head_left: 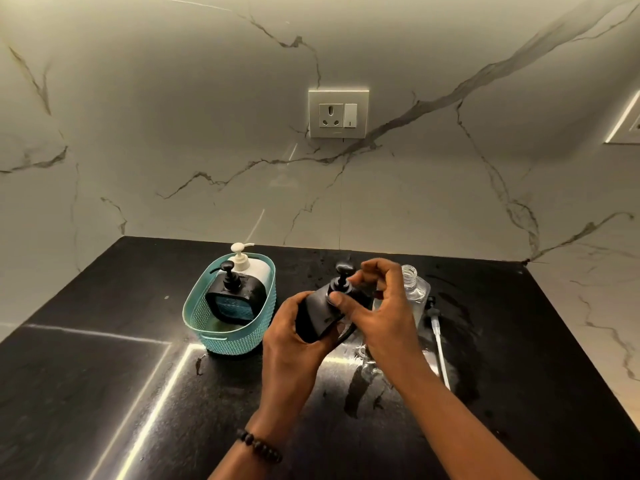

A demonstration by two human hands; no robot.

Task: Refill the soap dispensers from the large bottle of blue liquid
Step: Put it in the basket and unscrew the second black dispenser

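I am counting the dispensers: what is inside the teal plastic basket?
The teal plastic basket holds a black pump dispenser in front and a white pump dispenser behind it. The white one's lower body is hidden.

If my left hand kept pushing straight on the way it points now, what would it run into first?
Past the black dispenser that the left hand grips, probably the right hand on the pump; depth is unclear.

Black stone counter (pixel 104 375), glossy, wet patches & streaks near centre-right. Directly on it: teal plastic basket (pixel 239 327) at centre-left; clear bottle (pixel 417 289), cap off, upright near back, right of centre; loose pump w/ long dip tube (pixel 437 336) lying flat just right of the bottle, tube pointing toward front edge.
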